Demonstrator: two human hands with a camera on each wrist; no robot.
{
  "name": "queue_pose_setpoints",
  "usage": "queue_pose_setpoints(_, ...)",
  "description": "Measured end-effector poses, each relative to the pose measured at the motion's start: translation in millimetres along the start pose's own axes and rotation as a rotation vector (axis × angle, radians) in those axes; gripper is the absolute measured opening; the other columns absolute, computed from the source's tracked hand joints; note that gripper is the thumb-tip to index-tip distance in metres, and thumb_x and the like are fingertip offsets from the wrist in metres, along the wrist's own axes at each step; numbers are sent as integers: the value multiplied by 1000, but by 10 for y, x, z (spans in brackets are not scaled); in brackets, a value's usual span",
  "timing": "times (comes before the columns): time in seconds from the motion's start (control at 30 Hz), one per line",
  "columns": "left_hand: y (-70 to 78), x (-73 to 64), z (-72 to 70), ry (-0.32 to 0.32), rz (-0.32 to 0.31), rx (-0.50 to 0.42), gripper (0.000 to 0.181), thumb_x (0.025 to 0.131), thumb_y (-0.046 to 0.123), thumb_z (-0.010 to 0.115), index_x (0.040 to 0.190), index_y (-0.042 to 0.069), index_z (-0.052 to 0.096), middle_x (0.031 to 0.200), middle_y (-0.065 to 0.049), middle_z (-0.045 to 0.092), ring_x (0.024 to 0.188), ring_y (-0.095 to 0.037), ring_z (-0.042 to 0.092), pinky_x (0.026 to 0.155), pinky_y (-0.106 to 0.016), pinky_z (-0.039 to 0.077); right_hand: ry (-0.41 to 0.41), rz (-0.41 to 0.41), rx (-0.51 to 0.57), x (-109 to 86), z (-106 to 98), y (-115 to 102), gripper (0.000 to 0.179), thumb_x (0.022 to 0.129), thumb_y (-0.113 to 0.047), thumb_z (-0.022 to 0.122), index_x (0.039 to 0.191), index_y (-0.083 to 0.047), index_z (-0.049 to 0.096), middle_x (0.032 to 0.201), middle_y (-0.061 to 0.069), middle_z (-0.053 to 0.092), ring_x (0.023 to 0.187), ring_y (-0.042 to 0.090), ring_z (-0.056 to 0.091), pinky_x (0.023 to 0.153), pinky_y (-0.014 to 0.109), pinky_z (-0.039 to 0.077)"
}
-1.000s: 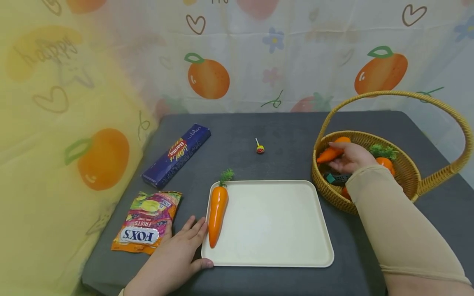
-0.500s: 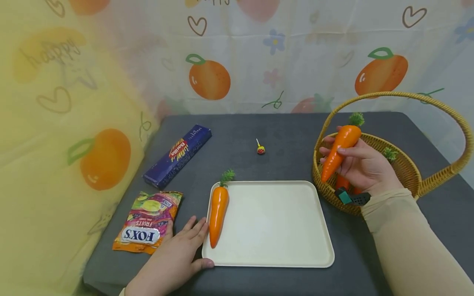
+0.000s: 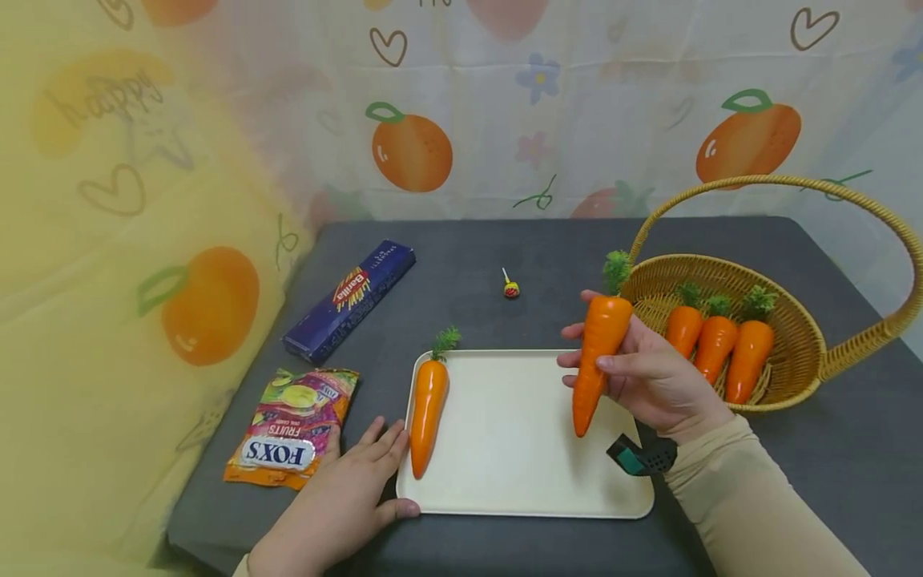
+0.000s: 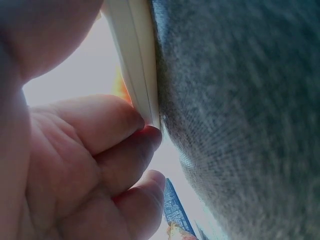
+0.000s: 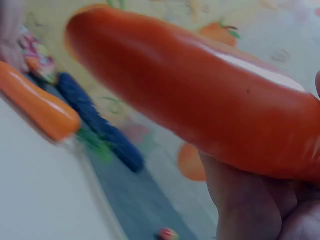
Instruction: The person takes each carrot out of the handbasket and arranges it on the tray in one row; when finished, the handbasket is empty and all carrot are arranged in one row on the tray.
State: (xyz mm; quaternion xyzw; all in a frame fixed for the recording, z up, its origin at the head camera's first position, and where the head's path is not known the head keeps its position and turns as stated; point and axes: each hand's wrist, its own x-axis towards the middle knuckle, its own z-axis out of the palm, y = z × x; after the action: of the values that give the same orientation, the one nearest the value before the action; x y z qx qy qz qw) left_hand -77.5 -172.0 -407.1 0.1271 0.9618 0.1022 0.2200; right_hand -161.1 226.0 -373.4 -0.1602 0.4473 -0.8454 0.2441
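My right hand (image 3: 652,373) holds an orange carrot (image 3: 602,344) with a green top, raised over the right part of a cream tray (image 3: 519,449). Thumb and fingers grip its sides, and the tip points down. In the right wrist view the held carrot (image 5: 200,95) fills the upper part. A second carrot (image 3: 429,413) lies along the tray's left side. At the tray's lower left corner rests my left hand (image 3: 346,497), fingers fairly straight and thumb at the front rim. The left wrist view has the fingertips touching the tray's edge (image 4: 137,65).
The wicker basket (image 3: 796,328) at the right, under a tall handle, contains three carrots (image 3: 750,361). A blue Barilla spaghetti box (image 3: 349,300) and a Fox's candy bag (image 3: 292,429) lie at the left. A small lollipop (image 3: 510,288) lies behind the tray.
My right hand has lifted a carrot out of the basket and moved it left over the tray. The carrots left in the basket now show. My left hand has stayed at the tray's corner.
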Motion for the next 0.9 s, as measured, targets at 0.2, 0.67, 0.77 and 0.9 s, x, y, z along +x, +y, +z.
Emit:
queue_pose_setpoints(0.2, 10, -2, 0, 3, 5, 3, 99, 89, 67, 82, 168, 16, 50, 175, -2, 45, 168, -37, 31, 123, -88, 14, 68, 147, -15, 135, 241, 349, 74, 109, 3, 58, 170, -29, 29, 141, 6, 65, 118, 24, 78, 106, 44, 63)
queue_pose_setpoints(0.67, 14, 2, -4, -9, -13, 23, 101, 88, 69, 81, 168, 16, 50, 176, -2, 45, 168, -38, 30, 125, -88, 9, 180, 382, 89, 388, 561, 938, 100, 107, -2, 56, 179, -29, -9, 180, 23, 16, 138, 37, 62, 128, 63, 40)
queue_pose_setpoints(0.77, 20, -10, 2, 3, -4, 23, 100, 88, 68, 82, 168, 16, 50, 175, -2, 46, 168, -38, 31, 125, -88, 10, 187, 397, 72, 402, 594, 993, 100, 107, -2, 56, 179, -28, -9, 180, 24, 13, 137, 34, 60, 123, 59, 47)
queue_pose_setpoints(0.9, 20, -23, 11, 25, 10, 25, 100, 88, 66, 82, 167, 15, 51, 175, -3, 47, 167, -39, 32, 125, -87, 11, 195, 400, 37, 414, 636, 1012, 100, 107, -1, 58, 179, -30, -5, 181, 26, 12, 138, 33, 60, 114, 53, 55)
